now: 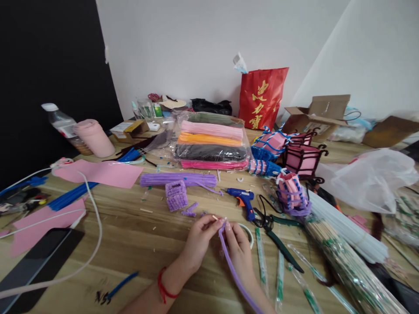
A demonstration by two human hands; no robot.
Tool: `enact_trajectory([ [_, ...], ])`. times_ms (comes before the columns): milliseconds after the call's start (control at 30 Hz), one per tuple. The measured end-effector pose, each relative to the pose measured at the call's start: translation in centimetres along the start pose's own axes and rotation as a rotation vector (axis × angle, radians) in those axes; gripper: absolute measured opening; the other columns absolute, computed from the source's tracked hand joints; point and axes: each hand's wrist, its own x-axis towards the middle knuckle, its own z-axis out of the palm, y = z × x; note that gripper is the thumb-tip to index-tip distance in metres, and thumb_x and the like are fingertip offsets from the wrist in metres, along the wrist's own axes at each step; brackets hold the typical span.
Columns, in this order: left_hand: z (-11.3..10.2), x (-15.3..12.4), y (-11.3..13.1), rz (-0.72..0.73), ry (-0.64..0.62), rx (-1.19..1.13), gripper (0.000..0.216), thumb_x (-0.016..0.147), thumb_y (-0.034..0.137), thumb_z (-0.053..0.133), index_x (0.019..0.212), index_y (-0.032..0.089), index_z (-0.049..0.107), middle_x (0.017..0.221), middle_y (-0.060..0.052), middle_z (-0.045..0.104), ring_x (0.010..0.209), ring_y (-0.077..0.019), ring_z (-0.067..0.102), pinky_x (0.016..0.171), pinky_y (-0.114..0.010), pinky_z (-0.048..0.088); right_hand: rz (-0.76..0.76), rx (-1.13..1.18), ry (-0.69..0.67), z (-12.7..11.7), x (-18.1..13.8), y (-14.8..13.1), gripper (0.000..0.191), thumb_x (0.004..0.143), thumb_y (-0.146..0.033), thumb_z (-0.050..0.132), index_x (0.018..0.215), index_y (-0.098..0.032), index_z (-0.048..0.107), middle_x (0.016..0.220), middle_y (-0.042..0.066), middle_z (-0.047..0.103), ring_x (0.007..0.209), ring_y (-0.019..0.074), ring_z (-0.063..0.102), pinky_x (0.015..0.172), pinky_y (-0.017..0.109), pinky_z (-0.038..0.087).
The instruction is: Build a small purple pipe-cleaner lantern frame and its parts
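Observation:
Both my hands meet over the wooden table [137, 244] near the front middle. My left hand [199, 240], with a red string on the wrist, pinches a short wooden stick [215, 217] together with the top end of a purple pipe cleaner [233, 270]. My right hand [239, 253] is closed on the same purple pipe cleaner, which trails down toward me. Just beyond my fingers lie a small woven purple square [176, 195] and a bundle of purple pipe cleaners [178, 179]. A blue glue gun [243, 200] and black pliers [275, 235] lie to the right.
Packs of pink, orange and black pipe cleaners [211, 146] sit at the back, with pink lantern crafts [303, 159], a red bag [262, 98] and a cardboard box [316, 114]. Pink paper [98, 173], a white cable [93, 244] and a tablet [36, 266] lie left. Wrapped sticks [343, 257] lie right.

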Motion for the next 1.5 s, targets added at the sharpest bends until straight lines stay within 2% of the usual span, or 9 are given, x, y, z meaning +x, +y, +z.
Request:
enact_trajectory([
  [167,-0.1,0.1,-0.4,0.112,0.099,0.090,0.019,0.067,0.033,0.069,0.060,0.015,0.067,0.070,-0.003,0.061,0.076,-0.0184,0.056,0.072,-0.027,0.044,0.174,0.390,-0.048,0.8,-0.1,0.4,0.032,0.080,-0.049,0.055,0.065,-0.022,0.046,0.047,-0.007,0.038,0.037,0.0092,0.029,0.036,0.022,0.022],
  [400,0.3,-0.6,-0.5,0.259,0.182,0.162,0.016,0.067,0.030,0.069,0.061,0.015,0.067,0.076,-0.003,0.056,0.074,-0.0168,0.055,0.067,-0.025,0.043,0.296,0.674,-0.067,1.2,-0.6,-0.5,0.029,0.078,-0.040,0.063,0.062,-0.021,0.046,0.047,-0.008,0.039,0.036,0.0058,0.026,0.036,0.020,0.017],
  [533,0.1,-0.7,-0.5,0.285,0.179,0.224,0.015,0.069,0.028,0.068,0.062,0.015,0.066,0.081,-0.004,0.055,0.079,-0.0176,0.055,0.070,-0.026,0.043,0.323,0.733,-0.074,1.3,-0.6,-0.5,0.028,0.079,-0.038,0.063,0.064,-0.021,0.048,0.047,-0.008,0.039,0.036,0.0050,0.022,0.035,0.019,0.013],
  [733,-0.3,-0.3,-0.3,0.337,0.067,0.281,0.016,0.076,0.028,0.061,0.069,0.017,0.071,0.088,-0.006,0.056,0.090,-0.0206,0.053,0.083,-0.030,0.041,0.352,0.748,-0.093,1.1,-0.5,-1.2,0.030,0.076,-0.041,0.065,0.063,-0.019,0.049,0.046,-0.009,0.039,0.035,0.0029,0.016,0.034,0.018,0.012],
  [933,-0.4,0.1,-0.5,0.308,-0.013,0.243,0.015,0.075,0.028,0.062,0.072,0.017,0.071,0.091,-0.007,0.056,0.091,-0.0212,0.054,0.084,-0.031,0.041,0.355,0.802,-0.109,0.8,-0.4,-1.1,0.023,0.077,-0.033,0.064,0.065,-0.017,0.052,0.045,-0.009,0.038,0.034,0.0023,0.016,0.033,0.017,0.012],
  [1067,-0.5,0.2,-0.7,0.316,-0.011,0.240,0.009,0.073,0.024,0.063,0.070,0.017,0.069,0.089,-0.005,0.054,0.090,-0.0204,0.054,0.082,-0.030,0.042,0.363,0.840,-0.153,0.7,-0.5,-0.9,0.028,0.075,-0.031,0.065,0.057,-0.016,0.050,0.044,-0.009,0.036,0.034,0.0019,0.018,0.033,0.016,0.013],
  [1267,-0.6,-0.1,-0.4,0.396,0.014,0.398,0.014,0.078,0.019,0.057,0.073,0.018,0.071,0.087,-0.005,0.054,0.088,-0.0197,0.053,0.083,-0.030,0.041,0.431,0.896,-0.176,0.5,-0.4,-0.9,0.026,0.076,-0.028,0.064,0.057,-0.015,0.052,0.044,-0.008,0.036,0.034,0.0020,0.018,0.032,0.016,0.015],
  [1500,-1.0,-0.1,-0.2,0.442,0.064,0.500,0.015,0.076,0.020,0.058,0.069,0.020,0.071,0.090,-0.005,0.053,0.092,-0.0214,0.050,0.085,-0.033,0.040,0.606,1.156,-0.348,0.2,-0.2,-1.1,0.028,0.075,-0.023,0.065,0.054,-0.015,0.048,0.044,-0.010,0.031,0.033,0.0008,0.014,0.029,0.013,0.016],
])
